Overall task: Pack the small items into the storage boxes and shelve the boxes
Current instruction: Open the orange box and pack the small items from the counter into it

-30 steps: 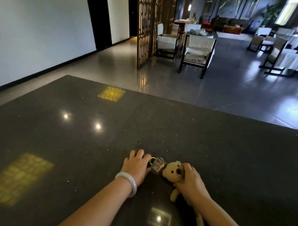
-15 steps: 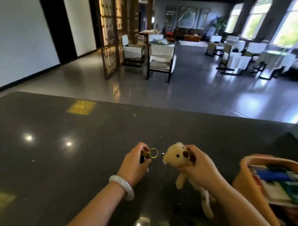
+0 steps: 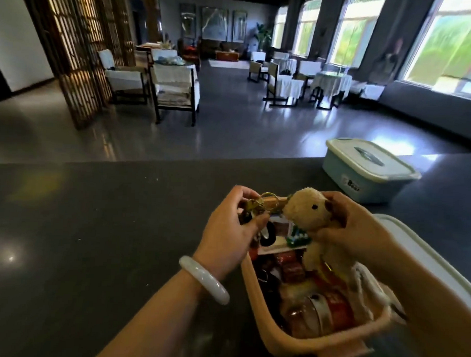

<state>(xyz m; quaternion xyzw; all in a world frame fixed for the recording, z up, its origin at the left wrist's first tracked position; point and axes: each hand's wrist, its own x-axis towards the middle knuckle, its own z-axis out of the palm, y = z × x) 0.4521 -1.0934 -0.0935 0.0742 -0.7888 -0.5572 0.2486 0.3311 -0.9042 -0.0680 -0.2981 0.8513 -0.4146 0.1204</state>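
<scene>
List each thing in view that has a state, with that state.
left hand: pinches the keyring, above the box
keyring: held, off the counter
right hand: grips the plush bear
plush bear: held upright over the box
pink storage box: open, nearly full
white lid: off, beside the pink box
blue storage box: lid closed, on the counter

Left half of the bench [image 3: 91,239] lies bare; lower right, the crowded pink box [image 3: 254,287] blocks passage, blue lidded box [image 3: 364,173] behind it.
</scene>
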